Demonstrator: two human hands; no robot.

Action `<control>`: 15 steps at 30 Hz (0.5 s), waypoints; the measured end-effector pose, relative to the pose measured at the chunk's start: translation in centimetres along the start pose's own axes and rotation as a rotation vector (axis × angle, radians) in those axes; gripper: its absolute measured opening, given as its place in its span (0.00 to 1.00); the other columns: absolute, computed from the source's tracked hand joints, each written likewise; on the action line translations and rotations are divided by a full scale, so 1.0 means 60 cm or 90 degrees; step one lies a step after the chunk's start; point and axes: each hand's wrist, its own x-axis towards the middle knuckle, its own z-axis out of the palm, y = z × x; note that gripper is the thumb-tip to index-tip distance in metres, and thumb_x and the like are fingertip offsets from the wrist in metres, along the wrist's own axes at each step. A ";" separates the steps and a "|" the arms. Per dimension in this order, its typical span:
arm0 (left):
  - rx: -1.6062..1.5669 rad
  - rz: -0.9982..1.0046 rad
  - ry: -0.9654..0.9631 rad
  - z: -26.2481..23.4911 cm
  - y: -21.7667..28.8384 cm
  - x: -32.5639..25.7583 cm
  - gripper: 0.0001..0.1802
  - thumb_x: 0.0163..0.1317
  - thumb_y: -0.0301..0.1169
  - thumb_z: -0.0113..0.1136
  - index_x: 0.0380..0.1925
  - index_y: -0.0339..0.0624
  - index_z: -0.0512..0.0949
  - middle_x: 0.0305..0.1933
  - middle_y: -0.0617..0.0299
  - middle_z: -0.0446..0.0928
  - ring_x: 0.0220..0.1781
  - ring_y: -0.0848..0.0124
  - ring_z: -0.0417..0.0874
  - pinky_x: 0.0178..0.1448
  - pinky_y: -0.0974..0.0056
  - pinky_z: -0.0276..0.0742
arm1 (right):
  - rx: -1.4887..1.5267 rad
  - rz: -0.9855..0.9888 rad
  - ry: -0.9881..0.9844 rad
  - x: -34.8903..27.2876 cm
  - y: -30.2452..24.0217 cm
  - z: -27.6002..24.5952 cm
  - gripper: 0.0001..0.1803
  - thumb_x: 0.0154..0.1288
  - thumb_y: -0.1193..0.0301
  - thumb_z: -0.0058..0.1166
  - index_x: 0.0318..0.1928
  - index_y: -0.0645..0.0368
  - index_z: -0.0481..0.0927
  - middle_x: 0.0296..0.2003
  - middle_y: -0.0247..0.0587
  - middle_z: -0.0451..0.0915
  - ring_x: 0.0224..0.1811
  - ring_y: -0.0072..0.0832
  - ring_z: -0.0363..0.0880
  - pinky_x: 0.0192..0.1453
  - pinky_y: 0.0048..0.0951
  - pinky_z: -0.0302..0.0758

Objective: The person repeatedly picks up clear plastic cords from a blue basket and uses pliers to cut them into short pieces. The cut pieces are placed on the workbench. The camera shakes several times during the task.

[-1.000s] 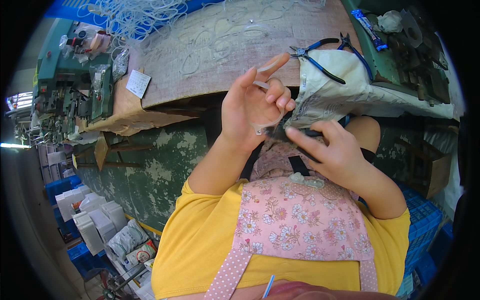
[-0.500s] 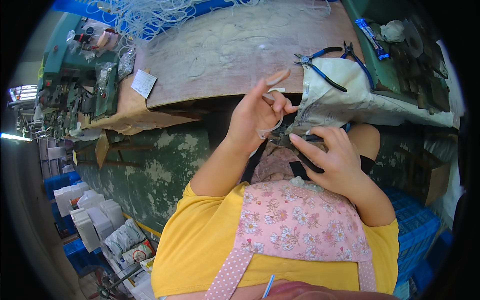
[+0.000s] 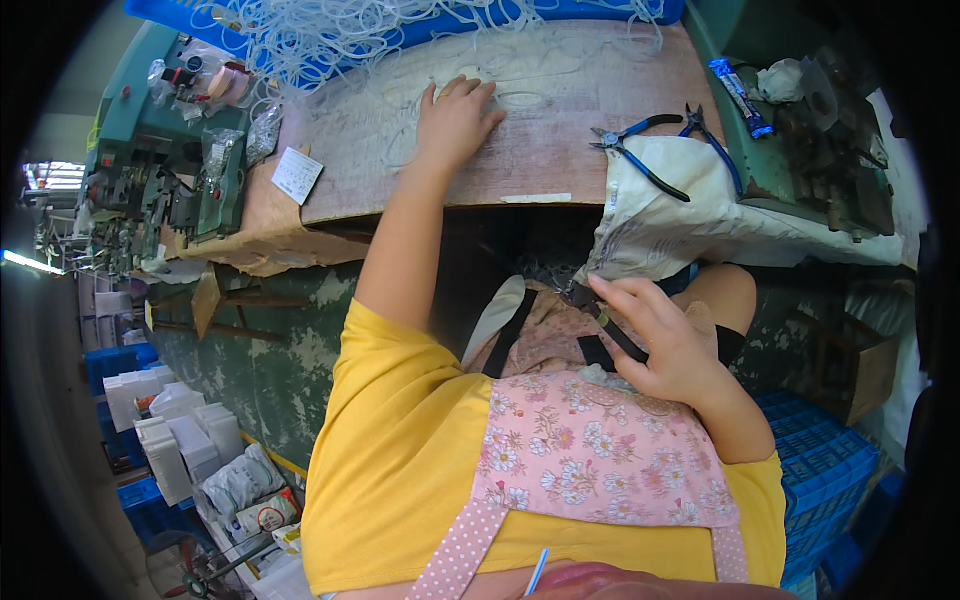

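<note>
My left hand (image 3: 457, 122) lies stretched out over the worn wooden tabletop, palm down, its fingers a little apart and nothing visibly held. Thin translucent plastic loops (image 3: 521, 99) are spread beside and beyond its fingertips. Low in front of my apron, my right hand (image 3: 665, 345) is wrapped round a pair of pliers (image 3: 625, 341) with dark handles. The metal jaws of these pliers point up and left, above my lap. A small clump of clear pieces (image 3: 600, 376) rests at the top of the apron, partly hidden by the right hand.
A blue crate (image 3: 420, 32) heaped with translucent loops stands at the table's far side. Two blue-handled pliers (image 3: 645, 155) lie on white sacking (image 3: 668, 222) at the right. Green machines (image 3: 215, 190) flank the table; a paper slip (image 3: 297, 176) lies by the left one.
My left hand has gone from above my lap, where it held a translucent loop, forward onto the table, and the loop is no longer in it. My right hand keeps the pliers near my lap.
</note>
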 end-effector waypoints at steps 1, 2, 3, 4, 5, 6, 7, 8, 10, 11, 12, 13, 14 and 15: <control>0.022 0.003 -0.063 0.009 -0.014 0.004 0.18 0.64 0.38 0.58 0.53 0.48 0.78 0.55 0.53 0.77 0.61 0.56 0.74 0.67 0.49 0.63 | -0.004 -0.006 0.006 -0.002 0.002 0.000 0.40 0.50 0.78 0.58 0.68 0.55 0.66 0.50 0.50 0.71 0.51 0.47 0.74 0.56 0.38 0.72; -0.009 0.035 0.015 0.013 -0.026 0.006 0.19 0.65 0.37 0.58 0.55 0.49 0.77 0.55 0.54 0.77 0.60 0.58 0.75 0.65 0.51 0.65 | 0.017 0.009 0.008 -0.005 0.004 -0.001 0.40 0.51 0.78 0.58 0.68 0.54 0.65 0.50 0.50 0.71 0.50 0.46 0.74 0.55 0.37 0.72; -0.032 0.048 0.045 0.015 -0.033 0.008 0.19 0.65 0.36 0.57 0.56 0.50 0.77 0.54 0.54 0.78 0.59 0.59 0.76 0.64 0.53 0.67 | 0.038 0.025 0.012 -0.009 0.007 -0.003 0.40 0.52 0.78 0.57 0.69 0.54 0.65 0.50 0.50 0.71 0.49 0.45 0.74 0.55 0.36 0.72; -0.061 0.053 0.070 0.013 -0.034 0.007 0.20 0.66 0.35 0.57 0.58 0.51 0.76 0.54 0.54 0.78 0.58 0.60 0.77 0.62 0.55 0.69 | 0.063 0.044 0.016 -0.012 0.009 -0.004 0.39 0.53 0.78 0.57 0.69 0.54 0.64 0.50 0.50 0.71 0.48 0.44 0.75 0.54 0.35 0.73; -0.130 0.023 0.117 0.009 -0.031 0.007 0.21 0.67 0.34 0.56 0.60 0.51 0.74 0.53 0.55 0.78 0.55 0.62 0.77 0.60 0.58 0.70 | 0.090 0.065 0.023 -0.015 0.013 -0.005 0.39 0.54 0.78 0.56 0.69 0.54 0.63 0.50 0.49 0.71 0.47 0.41 0.75 0.53 0.33 0.73; -0.204 -0.020 0.161 0.001 -0.023 0.000 0.22 0.68 0.34 0.55 0.63 0.51 0.72 0.52 0.56 0.78 0.53 0.63 0.78 0.58 0.60 0.71 | 0.121 0.087 0.027 -0.016 0.017 -0.006 0.39 0.55 0.78 0.55 0.70 0.54 0.62 0.50 0.48 0.71 0.46 0.38 0.75 0.52 0.32 0.73; -0.279 -0.055 0.218 -0.010 -0.012 -0.008 0.24 0.69 0.33 0.54 0.65 0.51 0.70 0.50 0.57 0.78 0.50 0.65 0.78 0.56 0.63 0.72 | 0.145 0.106 0.032 -0.016 0.020 -0.005 0.39 0.56 0.78 0.54 0.71 0.54 0.62 0.49 0.47 0.72 0.45 0.35 0.75 0.52 0.30 0.73; -0.396 -0.106 0.223 -0.022 0.002 -0.011 0.25 0.70 0.33 0.53 0.67 0.51 0.66 0.49 0.58 0.77 0.48 0.67 0.77 0.54 0.64 0.72 | 0.229 0.137 0.032 -0.014 0.023 -0.003 0.39 0.57 0.78 0.54 0.71 0.54 0.60 0.49 0.46 0.71 0.44 0.32 0.74 0.51 0.29 0.73; -0.631 -0.196 0.252 -0.047 0.039 -0.020 0.29 0.72 0.34 0.51 0.71 0.52 0.60 0.46 0.60 0.75 0.45 0.70 0.76 0.52 0.67 0.72 | 0.389 0.217 0.031 -0.007 0.027 0.002 0.41 0.58 0.78 0.53 0.73 0.54 0.56 0.49 0.44 0.71 0.43 0.27 0.72 0.49 0.26 0.72; -0.843 -0.279 0.202 -0.064 0.064 -0.038 0.33 0.73 0.36 0.50 0.75 0.53 0.51 0.44 0.62 0.70 0.41 0.73 0.72 0.47 0.67 0.72 | 0.492 0.269 0.033 -0.005 0.026 0.002 0.43 0.57 0.77 0.55 0.74 0.53 0.53 0.48 0.42 0.70 0.42 0.27 0.72 0.48 0.26 0.72; -0.981 -0.292 0.173 -0.083 0.087 -0.054 0.33 0.73 0.36 0.49 0.74 0.53 0.51 0.44 0.62 0.71 0.41 0.73 0.72 0.46 0.67 0.72 | 0.512 0.265 0.035 -0.002 0.025 0.002 0.47 0.56 0.75 0.57 0.75 0.53 0.50 0.48 0.41 0.69 0.42 0.26 0.71 0.48 0.25 0.72; -1.118 -0.303 0.141 -0.102 0.108 -0.068 0.33 0.72 0.36 0.48 0.74 0.52 0.51 0.44 0.62 0.71 0.41 0.73 0.71 0.44 0.67 0.71 | 0.438 0.203 0.035 0.002 0.023 0.000 0.48 0.56 0.74 0.58 0.75 0.53 0.49 0.47 0.41 0.69 0.41 0.27 0.71 0.47 0.25 0.72; -1.255 -0.314 0.105 -0.117 0.129 -0.081 0.32 0.72 0.35 0.47 0.74 0.52 0.51 0.44 0.62 0.71 0.40 0.73 0.71 0.43 0.67 0.71 | 0.373 0.150 0.035 0.006 0.020 -0.001 0.50 0.55 0.73 0.60 0.75 0.53 0.47 0.47 0.41 0.69 0.41 0.27 0.71 0.47 0.26 0.72; -1.292 -0.318 0.112 -0.129 0.150 -0.094 0.33 0.70 0.34 0.46 0.74 0.53 0.52 0.45 0.62 0.71 0.39 0.73 0.70 0.41 0.68 0.70 | 0.231 0.119 0.039 0.008 0.016 -0.004 0.49 0.52 0.71 0.64 0.74 0.51 0.54 0.45 0.43 0.69 0.41 0.33 0.73 0.46 0.29 0.73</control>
